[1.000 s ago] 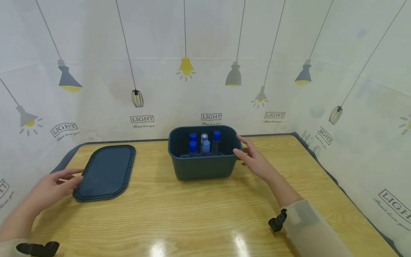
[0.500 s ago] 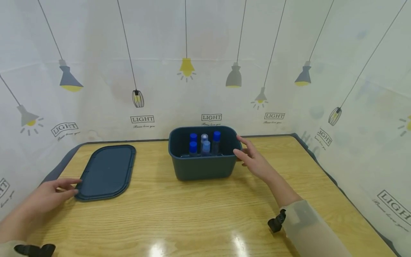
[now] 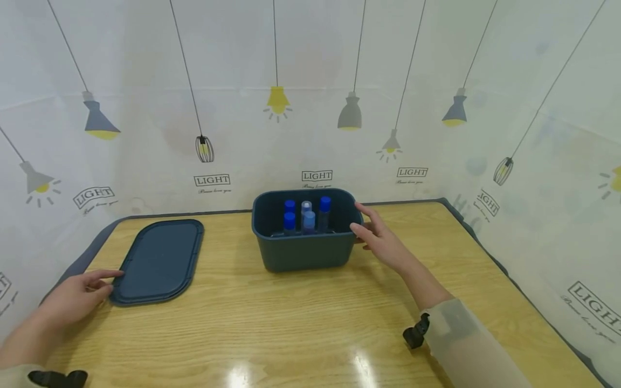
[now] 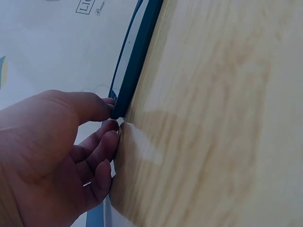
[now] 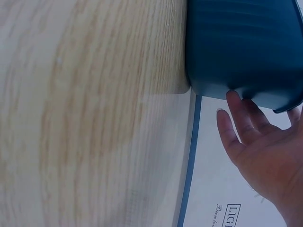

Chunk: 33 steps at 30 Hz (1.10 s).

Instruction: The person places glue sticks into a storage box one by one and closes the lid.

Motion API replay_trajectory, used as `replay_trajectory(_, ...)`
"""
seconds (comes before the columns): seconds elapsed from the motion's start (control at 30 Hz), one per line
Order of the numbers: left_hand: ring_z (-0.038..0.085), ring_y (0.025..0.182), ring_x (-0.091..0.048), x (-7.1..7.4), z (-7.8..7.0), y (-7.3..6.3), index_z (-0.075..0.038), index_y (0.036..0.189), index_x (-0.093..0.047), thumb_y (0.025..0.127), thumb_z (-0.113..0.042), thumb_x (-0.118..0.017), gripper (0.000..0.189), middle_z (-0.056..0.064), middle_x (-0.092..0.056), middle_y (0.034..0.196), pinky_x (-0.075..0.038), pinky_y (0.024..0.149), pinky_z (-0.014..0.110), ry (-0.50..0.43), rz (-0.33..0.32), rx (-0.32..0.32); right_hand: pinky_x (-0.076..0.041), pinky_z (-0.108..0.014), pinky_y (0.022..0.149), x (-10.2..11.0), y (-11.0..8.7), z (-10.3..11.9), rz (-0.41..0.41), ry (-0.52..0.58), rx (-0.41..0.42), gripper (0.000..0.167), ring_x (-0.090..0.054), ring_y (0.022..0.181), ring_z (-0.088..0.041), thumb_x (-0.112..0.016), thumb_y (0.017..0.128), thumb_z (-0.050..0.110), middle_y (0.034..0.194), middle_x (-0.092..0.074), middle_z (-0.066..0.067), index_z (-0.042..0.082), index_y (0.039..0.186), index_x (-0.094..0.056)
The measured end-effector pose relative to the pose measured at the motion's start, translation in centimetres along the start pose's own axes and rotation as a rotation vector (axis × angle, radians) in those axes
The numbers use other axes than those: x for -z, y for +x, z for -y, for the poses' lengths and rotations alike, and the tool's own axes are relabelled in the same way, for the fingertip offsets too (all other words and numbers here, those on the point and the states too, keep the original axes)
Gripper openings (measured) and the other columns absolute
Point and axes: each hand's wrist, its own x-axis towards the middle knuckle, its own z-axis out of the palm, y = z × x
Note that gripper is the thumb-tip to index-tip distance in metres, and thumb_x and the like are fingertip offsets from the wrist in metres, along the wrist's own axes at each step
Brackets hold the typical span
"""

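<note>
A dark blue storage box [image 3: 306, 254] stands at the back of the table. Upright inside it are several small clear bottles, some with deep blue caps [image 3: 325, 203], one with a lighter blue cap [image 3: 309, 217]. My right hand [image 3: 383, 245] spans the box's right end, thumb at the near rim corner and index finger at the far one. In the right wrist view, fairly straight fingers touch the end wall. A flat matching lid [image 3: 162, 261] lies on the left. My left hand [image 3: 73, 299] pinches its near-left edge between thumb and index finger; the other fingers curl loosely below.
The wood-grain table [image 3: 271, 328] has a dark edge along the back and sides. A white curtain [image 3: 242, 108] printed with lamps hangs close behind the box and around both sides.
My left hand has slid towards me along the lid's left edge, then stayed there. The lid, the box and my right hand keep their places; the head view has shifted slightly.
</note>
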Motion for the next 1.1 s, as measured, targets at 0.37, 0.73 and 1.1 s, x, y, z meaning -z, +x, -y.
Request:
replay_trajectory(0.37, 0.024, 0.082, -0.06, 0.2, 0.0, 0.2, 0.007, 0.144, -0.063, 0.107, -0.014, -0.06, 0.042, 0.028, -0.073, 0.105, -0.044, 0.068, 0.035, 0.069, -0.111, 0.004, -0.047, -0.068, 0.113, -0.1, 0.1, 0.0, 0.005, 0.009, -0.002, 0.071, -0.067, 0.132, -0.044, -0.05, 0.117, 0.046, 0.151, -0.059, -0.027, 0.034, 0.177, -0.015)
replay_trajectory(0.73, 0.028, 0.083, -0.071, -0.3, -0.5, -0.1, 0.011, 0.142, -0.061, 0.107, -0.009, -0.055, 0.041, 0.043, -0.064, 0.128, -0.053, 0.061, 0.033, -0.011, -0.229, 0.073, -0.048, -0.068, 0.112, -0.2, 0.1, -0.4, -0.006, 0.013, -0.003, 0.07, -0.067, 0.131, -0.043, -0.049, 0.117, 0.048, 0.151, -0.06, -0.027, 0.035, 0.177, -0.016)
replay_trajectory(1.1, 0.031, 0.095, -0.072, -0.1, -1.0, -0.6, 0.01, 0.159, -0.046, 0.118, -0.03, -0.046, 0.057, 0.043, -0.051, 0.148, -0.058, 0.065, 0.032, -0.187, -0.175, 0.087, -0.049, -0.067, 0.11, -0.3, 0.2, -0.3, -0.013, 0.012, -0.005, 0.069, -0.068, 0.129, -0.044, -0.049, 0.117, 0.046, 0.148, -0.06, -0.028, 0.035, 0.177, -0.017)
